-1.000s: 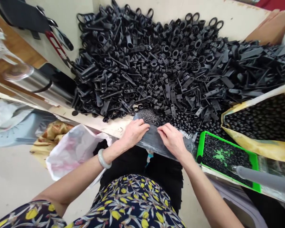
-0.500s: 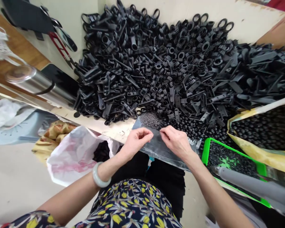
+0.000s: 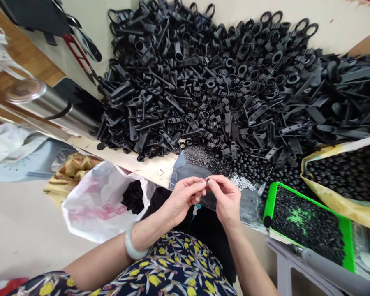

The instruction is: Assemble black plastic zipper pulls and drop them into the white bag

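Note:
My left hand [image 3: 182,199] and my right hand [image 3: 228,201] meet fingertip to fingertip over the front edge of the table. Both are closed in a pinch on a tiny dark piece [image 3: 207,181], too small to name. Just beyond them lie a dark mat [image 3: 193,172] and a heap of very small grey parts [image 3: 197,157]. To the right of my right hand is a scatter of small silver pins [image 3: 243,182]. Black beads [image 3: 249,166] lie behind the pins.
A big pile of black plastic parts [image 3: 185,90] covers the back. On the right stand a green tray [image 3: 274,199] of small black bits and a yellow bag [image 3: 336,193] of black balls. A steel flask [image 3: 46,100] and a white plastic bag [image 3: 95,201] are on the left.
My hands were apart over the mat; they have come together nearer my body, with the tiny piece between their fingertips. The silver pins are now uncovered.

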{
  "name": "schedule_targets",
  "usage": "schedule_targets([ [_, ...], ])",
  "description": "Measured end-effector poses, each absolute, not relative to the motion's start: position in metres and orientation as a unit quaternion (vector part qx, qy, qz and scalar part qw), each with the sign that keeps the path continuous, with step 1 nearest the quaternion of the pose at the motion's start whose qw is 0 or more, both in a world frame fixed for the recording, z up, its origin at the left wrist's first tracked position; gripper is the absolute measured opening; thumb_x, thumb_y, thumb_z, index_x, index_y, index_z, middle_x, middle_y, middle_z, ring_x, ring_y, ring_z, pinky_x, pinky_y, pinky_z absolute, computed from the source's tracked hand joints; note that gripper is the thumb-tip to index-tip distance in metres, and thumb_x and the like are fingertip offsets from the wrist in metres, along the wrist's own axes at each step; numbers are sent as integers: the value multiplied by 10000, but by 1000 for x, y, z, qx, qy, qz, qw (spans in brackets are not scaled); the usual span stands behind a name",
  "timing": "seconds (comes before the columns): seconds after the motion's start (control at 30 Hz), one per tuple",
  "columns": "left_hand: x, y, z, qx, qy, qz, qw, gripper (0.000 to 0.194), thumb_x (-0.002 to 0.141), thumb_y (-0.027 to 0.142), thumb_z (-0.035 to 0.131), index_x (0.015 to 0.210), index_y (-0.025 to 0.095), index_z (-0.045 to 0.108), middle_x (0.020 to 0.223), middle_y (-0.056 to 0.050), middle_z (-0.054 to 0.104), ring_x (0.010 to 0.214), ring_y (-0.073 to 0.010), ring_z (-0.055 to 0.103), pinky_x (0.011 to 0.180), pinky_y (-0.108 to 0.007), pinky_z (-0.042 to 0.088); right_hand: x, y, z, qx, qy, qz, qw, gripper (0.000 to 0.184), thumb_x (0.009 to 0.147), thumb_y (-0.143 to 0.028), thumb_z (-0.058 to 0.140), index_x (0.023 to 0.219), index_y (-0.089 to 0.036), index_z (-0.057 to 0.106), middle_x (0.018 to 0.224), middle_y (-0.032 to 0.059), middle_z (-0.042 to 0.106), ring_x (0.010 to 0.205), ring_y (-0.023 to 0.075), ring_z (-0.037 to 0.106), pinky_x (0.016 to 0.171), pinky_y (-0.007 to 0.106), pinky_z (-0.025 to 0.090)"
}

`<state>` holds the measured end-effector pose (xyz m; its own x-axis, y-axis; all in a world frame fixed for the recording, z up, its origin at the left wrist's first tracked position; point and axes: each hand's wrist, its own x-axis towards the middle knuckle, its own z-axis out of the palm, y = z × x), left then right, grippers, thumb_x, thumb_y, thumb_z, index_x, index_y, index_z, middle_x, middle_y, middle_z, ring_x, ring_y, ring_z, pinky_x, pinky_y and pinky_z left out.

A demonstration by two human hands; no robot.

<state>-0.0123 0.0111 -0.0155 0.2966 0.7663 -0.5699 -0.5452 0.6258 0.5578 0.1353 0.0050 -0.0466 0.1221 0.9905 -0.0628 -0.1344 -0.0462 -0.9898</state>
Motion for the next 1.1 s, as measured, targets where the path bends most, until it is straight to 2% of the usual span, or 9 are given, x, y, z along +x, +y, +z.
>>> schedule_targets([
  [0.3,-6,3,-17,135,438,415,786,269,747,367,886,843,153,753,694,3,649,560,-54,464,550,-193,326,136,-5,-50,-522,-381,521,557,79,879,-299,809,942,-251,810,931,24,760,844,161,703,786,288,580],
  [0.53,-4,-1,-14,190,447,412,771,249,811,375,837,856,142,761,710,-8,660,584,-64,476,579,-202,353,138,-10,-53,-520,-364,521,570,81,876,-303,820,947,-265,822,925,22,766,843,159,698,793,285,568],
  [0.93,-1,-3,-15,240,488,430,721,170,792,314,830,796,151,782,663,-6,673,607,-78,502,608,-199,393,144,-15,-58,-506,-438,490,559,61,925,-253,759,947,-256,815,947,44,762,901,183,705,823,311,586],
  [1.1,0,-6,-18,222,479,429,733,162,790,306,838,815,152,792,684,-13,687,620,-78,518,616,-194,400,150,-17,-54,-516,-520,420,536,97,936,-214,737,989,-257,808,979,57,770,937,201,720,821,329,609],
])
